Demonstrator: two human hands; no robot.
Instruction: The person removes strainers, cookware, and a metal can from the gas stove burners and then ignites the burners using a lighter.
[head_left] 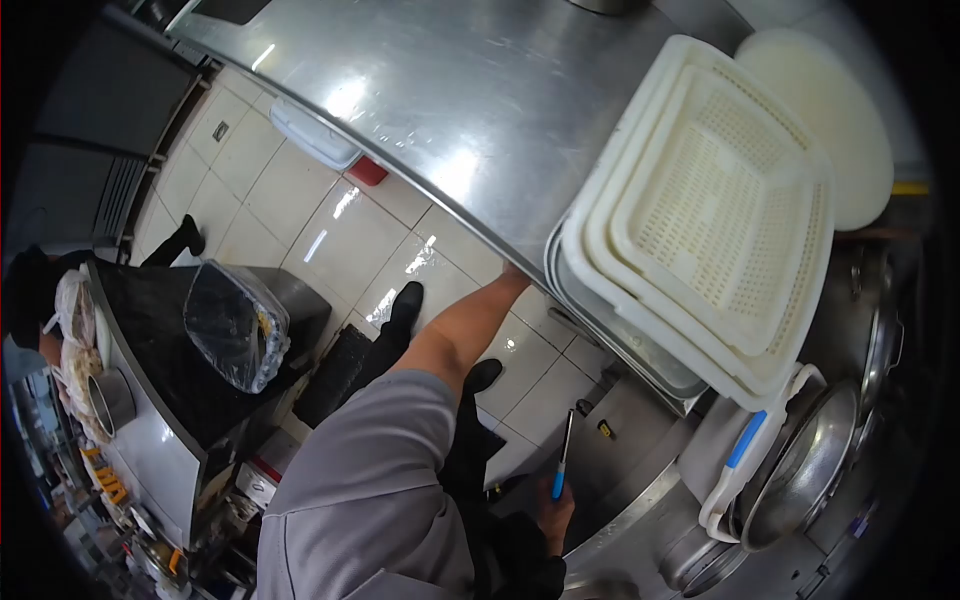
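My left arm reaches out to the edge of the steel table (440,110). Only the wrist end of my left hand (517,274) shows there; its fingers are hidden under or behind the edge, beside a stack of white perforated baskets (720,210). Low in the view, my right hand (556,518) is closed round the blue handle of a slim knife-like tool (565,455). Its narrow metal part points away from me, over a grey steel surface. Whether that part is a flat blade seen edge-on, I cannot tell.
A round whitish board (830,130) leans behind the baskets. Metal pans (805,470) and a white blue-gripped handle (740,450) crowd the right. On the left are a plastic-lined bin (235,325), a steel counter (160,460) and another person's dark shoe (190,235). The tiled floor (325,235) shines.
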